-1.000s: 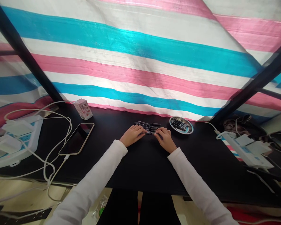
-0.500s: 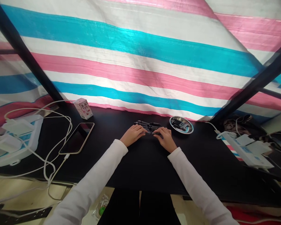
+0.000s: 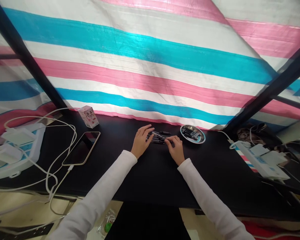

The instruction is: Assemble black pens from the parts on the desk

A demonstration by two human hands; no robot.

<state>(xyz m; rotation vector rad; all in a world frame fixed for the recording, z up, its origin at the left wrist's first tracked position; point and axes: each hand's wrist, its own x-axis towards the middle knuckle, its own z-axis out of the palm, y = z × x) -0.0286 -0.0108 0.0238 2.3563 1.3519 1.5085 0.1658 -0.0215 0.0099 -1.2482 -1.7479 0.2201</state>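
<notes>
Several black pens lie in a row on the black table, straight ahead of me. My left hand rests at the left end of the row with its fingers spread out over the pens. My right hand is at the right end, fingers curled, fingertips touching the nearest pen. Both arms wear white sleeves. A round metal dish with more black pens in it stands just right of my right hand.
A phone on a white cable lies to the left, with a small pink-and-white carton behind it. White power strips with plugs sit at the far left and far right. A striped tarp hangs behind the table.
My left hand has lifted its fingers and spread them forward over the left end of the pens. My right hand stays at the right end. The view has shifted slightly.
</notes>
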